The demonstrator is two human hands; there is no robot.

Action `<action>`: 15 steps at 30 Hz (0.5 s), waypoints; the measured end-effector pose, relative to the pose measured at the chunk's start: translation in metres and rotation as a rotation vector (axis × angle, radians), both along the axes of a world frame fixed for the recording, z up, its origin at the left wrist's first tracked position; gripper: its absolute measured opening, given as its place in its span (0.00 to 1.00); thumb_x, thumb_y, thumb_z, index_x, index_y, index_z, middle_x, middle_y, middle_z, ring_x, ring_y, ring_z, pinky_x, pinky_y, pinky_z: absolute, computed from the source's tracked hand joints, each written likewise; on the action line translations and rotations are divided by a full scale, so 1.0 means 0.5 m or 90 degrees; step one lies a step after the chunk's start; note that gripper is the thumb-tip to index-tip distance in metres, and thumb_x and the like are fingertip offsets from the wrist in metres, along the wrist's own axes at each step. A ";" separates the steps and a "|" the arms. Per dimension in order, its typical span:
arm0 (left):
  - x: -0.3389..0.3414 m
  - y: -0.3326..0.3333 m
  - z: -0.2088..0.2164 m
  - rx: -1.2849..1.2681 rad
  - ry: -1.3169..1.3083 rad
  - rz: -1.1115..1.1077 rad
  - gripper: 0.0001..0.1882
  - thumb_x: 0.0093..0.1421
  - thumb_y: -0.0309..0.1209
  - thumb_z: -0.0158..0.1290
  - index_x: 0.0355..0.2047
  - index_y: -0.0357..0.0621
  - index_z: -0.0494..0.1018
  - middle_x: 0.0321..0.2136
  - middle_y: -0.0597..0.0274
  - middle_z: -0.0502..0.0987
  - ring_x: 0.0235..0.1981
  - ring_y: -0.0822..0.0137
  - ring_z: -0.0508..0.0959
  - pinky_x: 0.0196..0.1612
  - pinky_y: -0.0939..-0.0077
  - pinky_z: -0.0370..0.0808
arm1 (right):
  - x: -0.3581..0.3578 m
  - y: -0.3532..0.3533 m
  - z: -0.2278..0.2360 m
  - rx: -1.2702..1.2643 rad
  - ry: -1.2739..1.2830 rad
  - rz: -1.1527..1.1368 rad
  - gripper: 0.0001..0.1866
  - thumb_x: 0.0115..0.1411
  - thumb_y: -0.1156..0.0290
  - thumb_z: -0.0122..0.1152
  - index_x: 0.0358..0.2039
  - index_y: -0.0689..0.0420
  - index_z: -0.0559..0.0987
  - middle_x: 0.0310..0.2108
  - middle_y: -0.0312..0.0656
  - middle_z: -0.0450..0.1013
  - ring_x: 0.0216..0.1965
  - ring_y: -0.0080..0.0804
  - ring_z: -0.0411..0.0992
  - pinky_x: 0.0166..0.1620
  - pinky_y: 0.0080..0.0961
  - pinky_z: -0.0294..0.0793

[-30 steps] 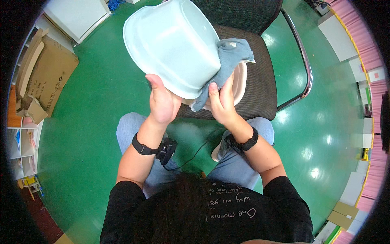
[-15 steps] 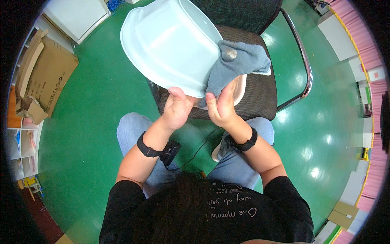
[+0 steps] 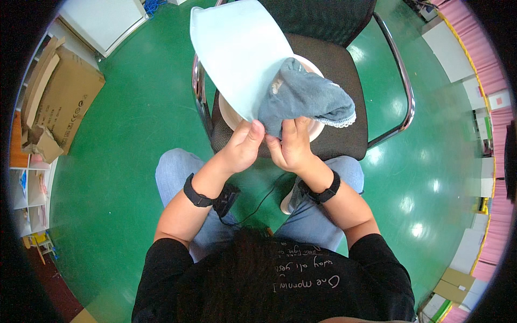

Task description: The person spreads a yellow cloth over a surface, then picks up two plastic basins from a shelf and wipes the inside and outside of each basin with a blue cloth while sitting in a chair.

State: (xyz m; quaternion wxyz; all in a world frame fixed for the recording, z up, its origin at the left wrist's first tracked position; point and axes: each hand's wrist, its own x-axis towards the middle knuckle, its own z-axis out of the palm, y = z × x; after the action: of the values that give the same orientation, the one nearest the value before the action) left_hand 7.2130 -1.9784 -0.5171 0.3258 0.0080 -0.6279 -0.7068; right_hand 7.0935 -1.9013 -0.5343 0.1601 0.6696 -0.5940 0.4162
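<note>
A light blue plastic basin (image 3: 242, 51) is tipped up on its side above the chair. My left hand (image 3: 242, 148) is closed on its near lower edge, thumb on top and the other fingers mostly hidden. A damp-looking blue-grey cloth (image 3: 307, 97) with a white lacy edge and a pale patch lies bunched against the basin's right side. My right hand (image 3: 293, 148) is closed around the cloth's lower part, close beside the left. Below them, a second, pale round basin (image 3: 228, 114) rests on the chair seat, largely covered by the blue one and the cloth.
The black chair (image 3: 344, 129) has a chrome armrest (image 3: 401, 81) on each side. My knees flank its front, above a green floor (image 3: 124, 118). An open cardboard box (image 3: 75, 91) and a white shelf (image 3: 35, 194) stand left; pink curtains (image 3: 498, 145) hang right.
The blue basin has swung to the right and tipped further, uncovering more of the pale basin. The cloth has turned, showing its lacy edge. My left hand has shifted right, nearer the right hand.
</note>
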 end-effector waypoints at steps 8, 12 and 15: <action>0.002 0.000 -0.006 -0.039 -0.060 -0.086 0.33 0.65 0.49 0.33 0.57 0.30 0.54 0.56 0.52 0.60 0.57 0.61 0.60 0.59 0.69 0.54 | -0.027 -0.006 -0.010 -0.086 -0.004 0.056 0.36 0.44 0.62 0.62 0.53 0.61 0.62 0.41 0.56 0.62 0.40 0.54 0.62 0.43 0.48 0.59; -0.010 0.004 -0.004 -0.133 -0.085 -0.075 0.31 0.65 0.47 0.34 0.57 0.30 0.52 0.55 0.51 0.60 0.57 0.60 0.59 0.60 0.69 0.52 | -0.045 -0.005 -0.008 -0.114 -0.023 0.034 0.41 0.43 0.61 0.60 0.57 0.60 0.58 0.47 0.61 0.57 0.46 0.59 0.57 0.51 0.53 0.51; -0.013 0.008 -0.009 -0.156 -0.075 -0.061 0.29 0.65 0.45 0.34 0.56 0.31 0.52 0.53 0.49 0.61 0.55 0.61 0.61 0.59 0.69 0.54 | -0.049 -0.009 0.001 -0.142 -0.023 0.035 0.39 0.42 0.60 0.59 0.56 0.60 0.60 0.48 0.63 0.56 0.48 0.61 0.56 0.53 0.54 0.49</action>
State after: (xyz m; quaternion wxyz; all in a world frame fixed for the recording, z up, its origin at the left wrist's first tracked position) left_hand 7.2064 -1.9743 -0.5215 0.2525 -0.0201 -0.7272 -0.6380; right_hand 7.0689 -1.9059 -0.5336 0.2112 0.6561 -0.5283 0.4959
